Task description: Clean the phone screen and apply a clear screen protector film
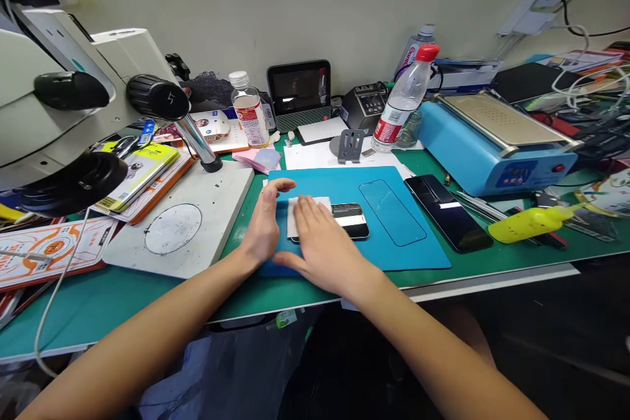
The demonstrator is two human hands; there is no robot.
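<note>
A phone with a black, glossy screen lies sideways on the blue mat. My right hand rests flat over its left part, fingers stretched out on a white wipe that is pressed against the screen. The wipe is partly hidden under the fingers. My left hand stands on edge just left of the phone, open, its fingers slightly curved and holding nothing. Whether it touches the phone's end, I cannot tell. A clear screen protector with a black border lies on the mat to the right.
Right of the mat are a large dark phone, a yellow squeeze bottle and a blue heating plate machine. Bottles and a small metal stand are behind. A microscope occupies the left, beside stacked boxes.
</note>
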